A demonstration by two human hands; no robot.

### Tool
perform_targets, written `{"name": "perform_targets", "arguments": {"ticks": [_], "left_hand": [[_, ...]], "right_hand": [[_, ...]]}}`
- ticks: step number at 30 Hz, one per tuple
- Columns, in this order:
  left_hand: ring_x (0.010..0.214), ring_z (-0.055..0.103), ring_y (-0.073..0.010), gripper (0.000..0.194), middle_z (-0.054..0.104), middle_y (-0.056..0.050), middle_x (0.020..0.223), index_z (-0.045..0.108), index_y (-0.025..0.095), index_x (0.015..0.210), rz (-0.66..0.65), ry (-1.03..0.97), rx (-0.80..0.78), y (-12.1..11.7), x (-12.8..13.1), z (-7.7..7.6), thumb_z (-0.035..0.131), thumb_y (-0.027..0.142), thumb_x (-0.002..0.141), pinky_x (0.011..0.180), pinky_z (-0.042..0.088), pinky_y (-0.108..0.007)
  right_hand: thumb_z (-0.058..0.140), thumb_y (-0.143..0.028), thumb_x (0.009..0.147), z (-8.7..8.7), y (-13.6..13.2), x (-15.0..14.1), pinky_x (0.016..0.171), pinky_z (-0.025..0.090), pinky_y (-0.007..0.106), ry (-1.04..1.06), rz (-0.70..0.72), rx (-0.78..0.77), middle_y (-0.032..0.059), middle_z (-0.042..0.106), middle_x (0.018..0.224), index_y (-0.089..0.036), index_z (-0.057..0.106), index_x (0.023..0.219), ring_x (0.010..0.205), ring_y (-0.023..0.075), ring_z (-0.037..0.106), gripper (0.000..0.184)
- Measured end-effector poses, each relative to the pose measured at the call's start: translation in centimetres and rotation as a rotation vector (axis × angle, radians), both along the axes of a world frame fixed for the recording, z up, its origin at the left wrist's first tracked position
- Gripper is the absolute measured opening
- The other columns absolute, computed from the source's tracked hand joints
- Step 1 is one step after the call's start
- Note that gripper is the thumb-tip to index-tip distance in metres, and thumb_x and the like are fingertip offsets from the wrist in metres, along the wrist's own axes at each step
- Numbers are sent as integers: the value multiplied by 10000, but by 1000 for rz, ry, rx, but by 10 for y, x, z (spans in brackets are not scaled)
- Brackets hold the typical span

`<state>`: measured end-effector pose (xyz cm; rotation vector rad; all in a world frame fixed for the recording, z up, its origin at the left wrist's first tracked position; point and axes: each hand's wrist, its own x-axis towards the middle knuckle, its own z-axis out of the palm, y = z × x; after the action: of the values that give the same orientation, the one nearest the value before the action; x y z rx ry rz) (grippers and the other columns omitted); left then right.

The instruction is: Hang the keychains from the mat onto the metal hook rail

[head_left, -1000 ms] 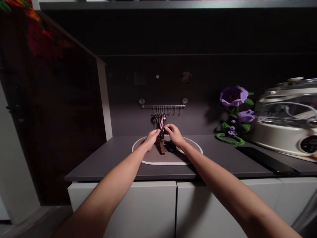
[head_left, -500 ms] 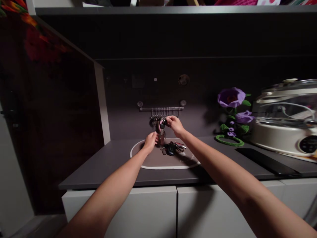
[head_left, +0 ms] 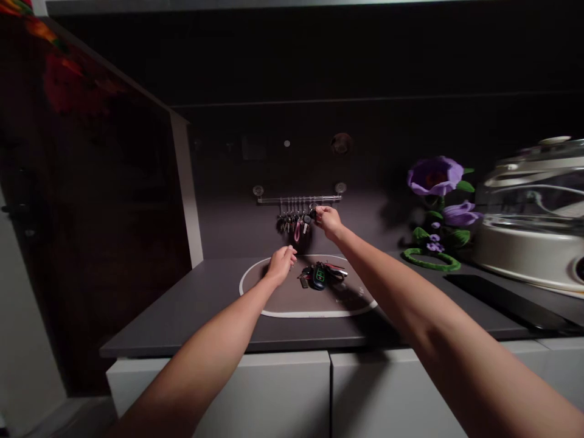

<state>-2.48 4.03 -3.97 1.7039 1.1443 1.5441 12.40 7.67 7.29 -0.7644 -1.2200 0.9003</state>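
Observation:
Several hooks on a clear rail (head_left: 298,199) hold a row of keys (head_left: 287,222), among them a pink strap (head_left: 297,231). At the right end of that row my right hand (head_left: 328,220) is closed, its fingertips pinching a small dark key ring (head_left: 314,214) just under the rail. My left hand (head_left: 281,264) hovers above the left part of an oval brown mat (head_left: 274,301), holding nothing, its fingers loosely bent and apart. Beside it on the mat lies a pile of keys with a dark car key fob (head_left: 319,277) showing green marks.
Purple crocheted flowers (head_left: 435,177) with a green ring base stand to the right. Behind a flat black object (head_left: 506,301) is a white appliance (head_left: 529,243) with a clear cover. A shelf edge (head_left: 292,7) runs overhead. White cabinet doors (head_left: 274,389) lie below the counter.
My right hand has shifted slightly right along the rail. A brown piece that hung by my left hand no longer shows there. The view has tilted and moved slightly.

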Motion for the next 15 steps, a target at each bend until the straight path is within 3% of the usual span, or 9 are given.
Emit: {"name": "perform_targets", "arguments": {"ticks": [15], "left_hand": [[524,476,-81,381,578,-39,674,578,121,796,-7,42,-13,1,-1,-1,333,410,833,461,363,-188]], "right_hand": [[485,-136,705,-4,19,-6,384,258,178,53,-9,-71,-64,355,385,-167,438,545,354,47,306,170]]}}
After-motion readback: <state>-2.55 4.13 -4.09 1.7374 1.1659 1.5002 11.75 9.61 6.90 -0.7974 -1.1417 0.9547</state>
